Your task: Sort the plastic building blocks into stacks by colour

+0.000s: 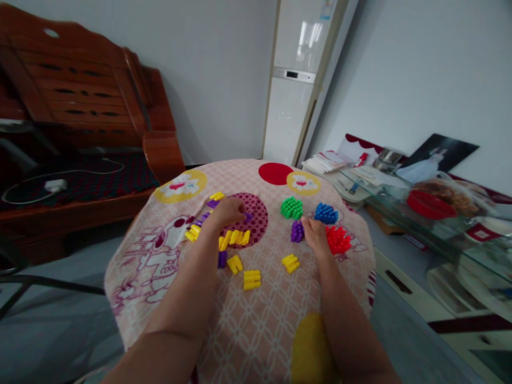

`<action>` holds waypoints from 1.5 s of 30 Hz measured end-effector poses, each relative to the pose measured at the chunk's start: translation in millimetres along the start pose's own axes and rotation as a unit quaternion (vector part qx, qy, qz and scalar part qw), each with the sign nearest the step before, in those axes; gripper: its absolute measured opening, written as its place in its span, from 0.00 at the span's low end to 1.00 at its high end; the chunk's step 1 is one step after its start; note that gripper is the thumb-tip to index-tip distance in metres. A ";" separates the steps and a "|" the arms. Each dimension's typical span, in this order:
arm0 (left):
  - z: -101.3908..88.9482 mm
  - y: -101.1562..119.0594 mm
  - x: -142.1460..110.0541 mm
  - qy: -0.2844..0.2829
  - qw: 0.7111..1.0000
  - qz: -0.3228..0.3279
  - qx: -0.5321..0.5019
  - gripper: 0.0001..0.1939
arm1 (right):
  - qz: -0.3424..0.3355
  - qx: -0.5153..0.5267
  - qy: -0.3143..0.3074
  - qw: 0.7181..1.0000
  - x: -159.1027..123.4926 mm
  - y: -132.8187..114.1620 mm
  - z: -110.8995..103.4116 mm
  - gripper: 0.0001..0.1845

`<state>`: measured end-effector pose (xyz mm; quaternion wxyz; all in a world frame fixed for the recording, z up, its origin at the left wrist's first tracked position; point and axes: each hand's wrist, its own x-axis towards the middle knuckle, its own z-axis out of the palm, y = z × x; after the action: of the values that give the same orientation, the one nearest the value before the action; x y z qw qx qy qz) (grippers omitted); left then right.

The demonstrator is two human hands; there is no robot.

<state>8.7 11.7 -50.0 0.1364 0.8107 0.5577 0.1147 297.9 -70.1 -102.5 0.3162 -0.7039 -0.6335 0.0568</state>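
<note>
My left hand (226, 212) is curled, palm down, over a purple peg piece (248, 216) on the patterned tablecloth (256, 320); its fingertips are hidden. Loose yellow pieces (234, 238) and other purple pieces (213, 203) lie scattered around it. My right hand (316, 234) rests on the cloth, fingers closed by a purple cluster (296, 231). It sits between that and a red cluster (338, 239). A green cluster (292, 208) and a blue cluster (326, 213) stand just beyond it.
The round table's edge drops off on all sides. A dark wooden bench (80, 106) stands at the left. A tall white air-conditioner unit (296, 80) fills the back corner. At the right, a glass-topped low table (440, 213) carries papers, a red bowl and clutter.
</note>
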 end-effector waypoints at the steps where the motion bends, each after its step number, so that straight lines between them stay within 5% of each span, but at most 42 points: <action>1: 2.7 12.0 0.5 0.023 0.999 0.015 -0.019 0.08 | -0.001 0.000 0.000 1.000 0.1 0.3 0.0 0.24; 6: 38.7 79.7 3.9 0.050 0.985 0.082 -0.145 0.10 | -0.008 0.013 -0.005 1.000 0.6 2.7 1.0 0.23; 10: 69.6 109.5 7.9 0.070 0.986 0.078 -0.128 0.12 | -0.012 0.013 0.001 1.000 0.3 3.5 2.2 0.24; 27: 92.6 102.6 14.9 -0.010 0.980 0.049 -0.190 0.16 | -0.016 -0.011 -0.002 1.000 0.4 1.3 0.2 0.25; 33: 86.4 105.7 12.7 -0.014 0.981 0.089 -0.171 0.15 | -0.025 0.004 0.008 1.000 1.7 6.2 4.4 0.25; 38: 47.5 74.1 19.0 0.089 0.987 0.048 -0.125 0.18 | -0.020 0.015 0.004 1.000 1.7 5.9 3.5 0.24; 42: 13.3 6.4 16.8 0.231 0.966 -0.112 -0.044 0.20 | -0.012 0.014 0.000 1.000 1.5 4.5 2.3 0.24; 45: 4.4 -41.8 9.2 0.211 0.951 -0.226 -0.009 0.22 | -0.015 0.022 0.003 1.000 0.7 4.4 2.6 0.24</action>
<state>-23.1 34.2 -68.4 0.0457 0.6194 0.7413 0.2543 300.6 -68.5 -106.6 0.3346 -0.6871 -0.6417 0.0640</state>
